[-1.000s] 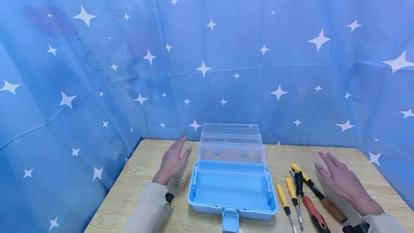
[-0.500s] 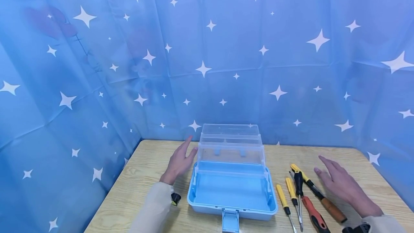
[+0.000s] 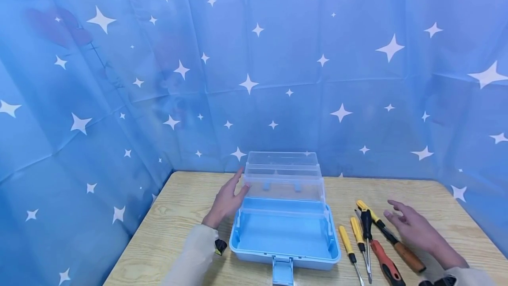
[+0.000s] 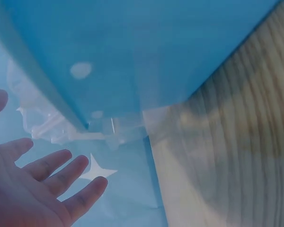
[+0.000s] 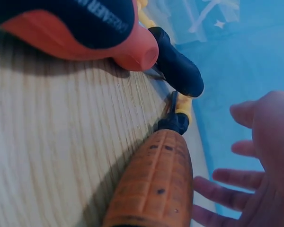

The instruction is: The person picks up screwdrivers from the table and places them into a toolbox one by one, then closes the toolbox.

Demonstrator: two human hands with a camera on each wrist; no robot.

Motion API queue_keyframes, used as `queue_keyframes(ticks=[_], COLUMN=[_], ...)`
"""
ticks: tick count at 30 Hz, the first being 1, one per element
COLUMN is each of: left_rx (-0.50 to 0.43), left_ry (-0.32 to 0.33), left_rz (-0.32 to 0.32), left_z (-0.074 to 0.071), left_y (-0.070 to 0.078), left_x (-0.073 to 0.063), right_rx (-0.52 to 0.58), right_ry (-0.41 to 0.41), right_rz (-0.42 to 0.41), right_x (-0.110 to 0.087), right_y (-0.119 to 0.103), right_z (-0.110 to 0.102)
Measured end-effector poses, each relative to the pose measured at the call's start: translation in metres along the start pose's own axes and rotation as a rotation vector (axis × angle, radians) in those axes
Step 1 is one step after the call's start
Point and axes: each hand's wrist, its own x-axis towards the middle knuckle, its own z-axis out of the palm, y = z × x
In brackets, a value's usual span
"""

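My left hand (image 3: 227, 198) hovers at the left side of a light blue toolbox (image 3: 254, 256), its thumb overlapping the edge of the raised clear lid (image 3: 283, 186). In the left wrist view the fingers (image 4: 83, 201) are spread, with nothing in them, beside the box wall (image 4: 146, 52). My right hand (image 3: 416, 231) is over the table just right of several tools, fingers loose and holding nothing. Closest to it are a tool with an orange-brown handle (image 3: 409, 257), a red-and-black handle (image 3: 385, 259) and a black-handled screwdriver (image 3: 367, 225).
Two yellow-handled screwdrivers (image 3: 345, 239) lie along the toolbox's right side, and another yellow handle (image 3: 365, 206) lies behind them. The box's front latch (image 3: 283, 272) hangs down. A blue star-print curtain (image 3: 254, 114) stands behind the wooden table (image 3: 166, 215).
My left hand has moved right, up to the toolbox's lid edge. My right hand has dropped slightly, its fingers a little more bent. Toolbox and tools stay put.
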Motion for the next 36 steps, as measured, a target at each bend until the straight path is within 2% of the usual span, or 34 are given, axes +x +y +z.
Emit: queue_keyframes(ticks=[4, 9, 15, 20, 25, 31, 36], left_rx=[-0.029, -0.036, -0.028, -0.051, -0.071, -0.051, -0.033], left_ry=[-0.012, -0.020, -0.016, -0.005, 0.011, 0.032, 0.024], left_rz=[-0.004, 0.021, 0.019, -0.001, 0.005, 0.008, -0.004], left_z=[0.003, 0.007, 0.013, 0.021, 0.027, 0.031, 0.033], left_y=[0.001, 0.001, 0.003, 0.003, 0.004, 0.005, 0.005], left_x=[-0.002, -0.004, -0.004, -0.005, -0.006, -0.008, -0.007], right_rx=[0.051, 0.143, 0.214, 0.229, 0.221, 0.211, 0.204], right_ry=[-0.033, -0.070, -0.078, -0.078, -0.060, -0.039, -0.027], right_rz=[0.031, 0.063, 0.102, 0.108, 0.116, 0.122, 0.126], right_x=[0.003, 0.007, 0.010, 0.013, 0.014, 0.015, 0.017], right_y=[0.000, 0.000, -0.001, -0.002, -0.005, -0.012, -0.017], right_z=[0.002, 0.004, 0.007, 0.010, 0.013, 0.015, 0.017])
